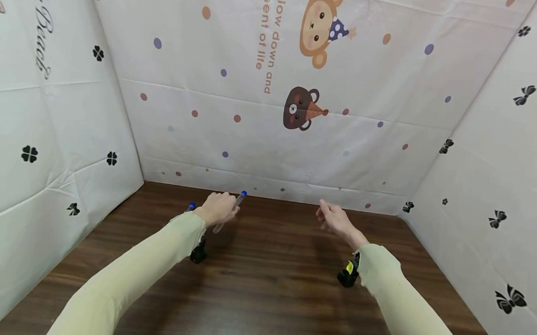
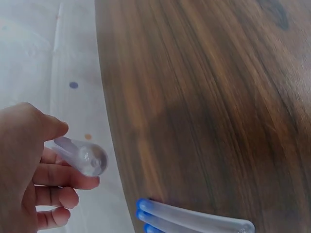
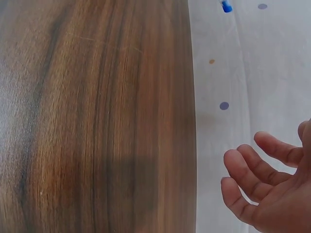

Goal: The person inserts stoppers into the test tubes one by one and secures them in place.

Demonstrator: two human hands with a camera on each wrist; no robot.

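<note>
My left hand [image 1: 220,208] pinches a clear test tube [image 2: 90,160] with a blue cap between thumb and fingers. In the head view the tube is tilted, its cap up and to the right, its rounded end low. Several more blue-capped test tubes [image 2: 194,218] lie side by side on the table beyond the left hand. In the head view these are mostly hidden behind the left wrist. My right hand [image 1: 335,219] hovers over the far right part of the table, fingers loosely bent and holding nothing.
The dark wood-grain table [image 1: 261,290] meets a white printed cloth wall [image 1: 196,142] at its far edge. Similar cloth walls stand at the left and right. A black wrist camera [image 1: 198,251] is on the left wrist, another [image 1: 347,277] on the right.
</note>
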